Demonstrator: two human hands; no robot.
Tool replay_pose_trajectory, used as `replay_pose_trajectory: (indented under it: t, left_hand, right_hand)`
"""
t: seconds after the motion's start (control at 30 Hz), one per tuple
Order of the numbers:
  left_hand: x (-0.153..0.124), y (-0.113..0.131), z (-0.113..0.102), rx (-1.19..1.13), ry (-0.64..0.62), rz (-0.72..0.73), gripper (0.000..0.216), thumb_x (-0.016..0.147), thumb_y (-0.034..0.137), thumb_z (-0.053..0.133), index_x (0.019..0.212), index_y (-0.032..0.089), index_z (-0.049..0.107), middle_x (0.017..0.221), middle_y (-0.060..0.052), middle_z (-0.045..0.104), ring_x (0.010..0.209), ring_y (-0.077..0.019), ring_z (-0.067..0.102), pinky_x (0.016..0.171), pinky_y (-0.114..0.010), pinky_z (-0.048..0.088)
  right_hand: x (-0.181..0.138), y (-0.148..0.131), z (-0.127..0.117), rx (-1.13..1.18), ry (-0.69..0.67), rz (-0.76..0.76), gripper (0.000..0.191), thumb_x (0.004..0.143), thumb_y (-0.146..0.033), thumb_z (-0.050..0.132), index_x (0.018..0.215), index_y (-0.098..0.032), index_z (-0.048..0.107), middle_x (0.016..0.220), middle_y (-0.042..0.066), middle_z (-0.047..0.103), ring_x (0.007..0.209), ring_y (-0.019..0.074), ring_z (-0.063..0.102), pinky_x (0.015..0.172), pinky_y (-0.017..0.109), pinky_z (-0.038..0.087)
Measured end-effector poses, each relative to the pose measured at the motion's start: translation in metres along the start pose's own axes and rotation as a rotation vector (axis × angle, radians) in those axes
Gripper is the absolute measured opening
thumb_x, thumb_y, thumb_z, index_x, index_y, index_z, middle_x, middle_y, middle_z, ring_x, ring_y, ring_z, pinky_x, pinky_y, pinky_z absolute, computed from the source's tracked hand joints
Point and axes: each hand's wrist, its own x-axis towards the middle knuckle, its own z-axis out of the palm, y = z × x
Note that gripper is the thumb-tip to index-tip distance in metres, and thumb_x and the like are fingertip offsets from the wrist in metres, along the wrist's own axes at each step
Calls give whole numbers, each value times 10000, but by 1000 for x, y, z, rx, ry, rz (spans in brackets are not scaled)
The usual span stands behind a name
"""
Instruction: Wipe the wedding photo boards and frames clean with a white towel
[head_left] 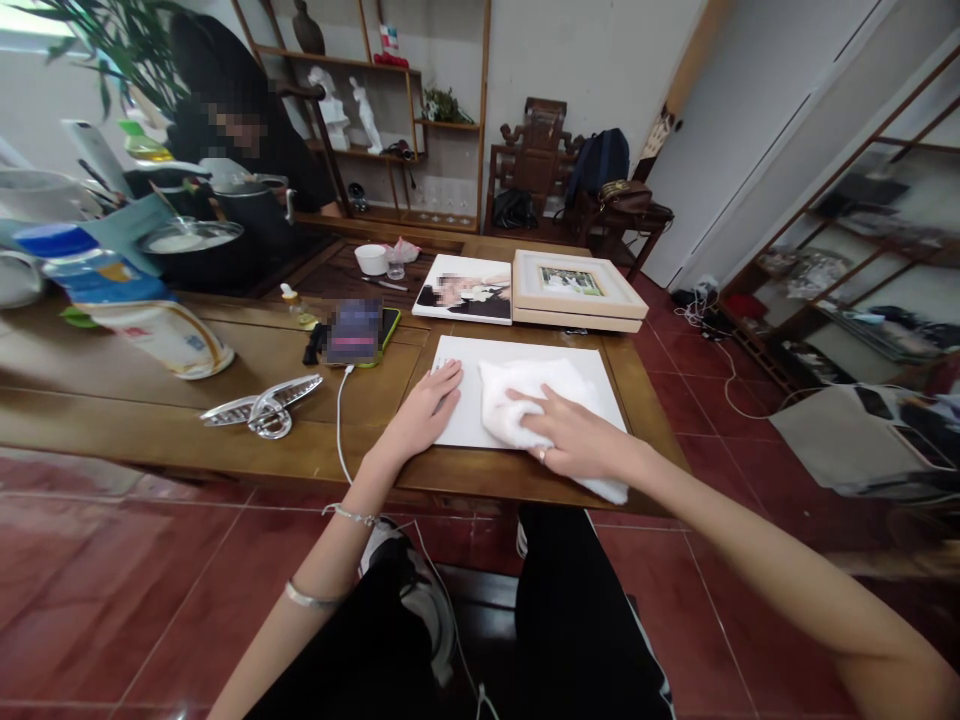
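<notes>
A flat white board lies on the wooden table close to its front edge. Across its left edge rests my left hand, fingers stretched out flat. My right hand grips a fluffy white cloth that is bunched on the board's right part, and one corner of it hangs over the table's front edge. The fingers are curled into the cloth's folds. Behind the board lie a printed picture panel and a light wooden picture frame with a small photo inside.
On the left are a clear hair claw clip, a phone with a white charging cable, a blue-capped bottle tilted in view, and a black pot. A person in dark clothes is behind the table. A white bowl sits farther back.
</notes>
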Motion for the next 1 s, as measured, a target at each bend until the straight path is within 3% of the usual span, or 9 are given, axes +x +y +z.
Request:
replay_pose_trajectory:
  t: [0.17, 0.27, 0.33, 0.53, 0.63, 0.8, 1.0]
  left_hand:
    - [0, 6, -2, -46, 49, -18, 522, 972, 415, 300, 1290, 89, 555, 1417, -144, 471, 1348, -233, 403, 1144, -423, 275]
    - [-1, 10, -5, -91, 112, -22, 547, 980, 444, 265, 1303, 104, 547, 1423, -125, 472, 1341, -220, 414, 1140, -399, 293]
    - [-2, 11, -6, -103, 146, -18, 554, 985, 447, 247, 1319, 109, 533, 1437, -114, 457, 1348, -211, 403, 1144, -390, 288]
    - [-3, 10, -6, -121, 208, 16, 551, 999, 424, 200, 1393, 129, 446, 1497, -82, 372, 1389, -188, 329, 1160, -360, 254]
    - [-2, 8, -5, -111, 216, 25, 547, 997, 423, 207, 1376, 129, 470, 1478, -87, 403, 1379, -195, 349, 1158, -374, 259]
    - [-1, 1, 0, -71, 136, 19, 537, 967, 434, 325, 1308, 79, 541, 1429, -156, 450, 1335, -246, 420, 1136, -405, 300]
    - [0, -1, 2, -48, 63, 9, 448, 936, 357, 405, 1258, 106, 590, 1388, -150, 499, 1330, -262, 423, 1134, -454, 288]
  right_hand:
    - [50, 33, 12, -49, 151, 160, 315, 828, -139, 436, 1095, -143, 604, 1332, 170, 543, 1348, 317, 358, 1065, 617, 243]
    - [77, 31, 20, -57, 191, 235, 341, 845, -183, 433, 1147, -159, 590, 1305, 167, 562, 1373, 351, 292, 1021, 713, 200]
    - [86, 21, 24, -56, 193, 197, 331, 836, -190, 449, 1125, -157, 606, 1297, 169, 568, 1384, 368, 260, 1014, 738, 169]
    - [57, -24, 22, -86, 67, -190, 230, 783, -160, 513, 963, -163, 655, 1149, 152, 657, 1376, 304, 305, 1085, 634, 180]
    - [27, -40, 14, -65, 19, -242, 236, 756, -136, 526, 954, -163, 652, 1125, 160, 662, 1360, 284, 341, 1086, 611, 198]
    - [4, -31, 2, -34, -6, -83, 244, 753, -117, 503, 948, -153, 644, 1127, 179, 660, 1262, 312, 468, 1081, 625, 159]
    - [41, 22, -8, 8, 81, 203, 228, 866, -200, 429, 948, -143, 634, 984, 138, 685, 977, 326, 595, 972, 530, 329]
